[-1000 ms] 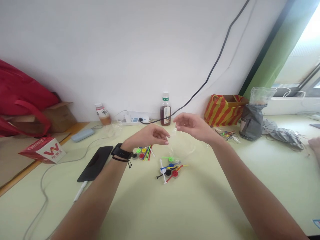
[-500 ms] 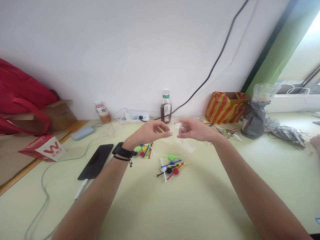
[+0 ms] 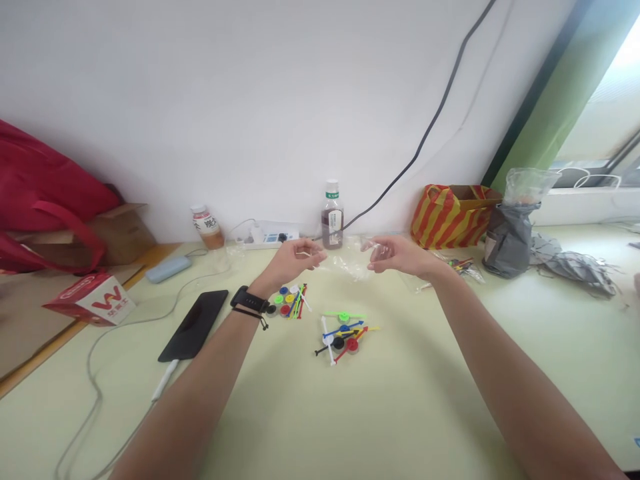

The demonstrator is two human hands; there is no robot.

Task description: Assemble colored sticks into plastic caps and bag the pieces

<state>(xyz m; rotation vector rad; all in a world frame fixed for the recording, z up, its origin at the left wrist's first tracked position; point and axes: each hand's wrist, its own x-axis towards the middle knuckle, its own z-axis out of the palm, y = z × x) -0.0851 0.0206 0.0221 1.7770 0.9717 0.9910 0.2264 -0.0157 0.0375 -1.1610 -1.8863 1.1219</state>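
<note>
A clear, thin plastic bag (image 3: 349,264) stretches between my two hands above the table. My left hand (image 3: 295,261), with a black watch on its wrist, pinches the bag's left side. The right side is gripped by the fingers of my right hand (image 3: 397,256). Below and nearer to me lies a heap of coloured arrow spinners (image 3: 343,333) on round bases, in green, blue, white, black, red and yellow. Beside my left wrist is a second group of loose round bases (image 3: 285,300) and separate arrows (image 3: 299,301).
A dark drink bottle (image 3: 332,217) stands behind the bag, with a black cable passing by it. To the left lie a phone (image 3: 194,325) and a red-white box (image 3: 90,298). A striped bag (image 3: 450,215) and a grey bag (image 3: 510,240) are at the right.
My hands have moved farther apart, the left one going left and the right one right. The plastic bag is now spread out between them. The spinners have stayed put.
</note>
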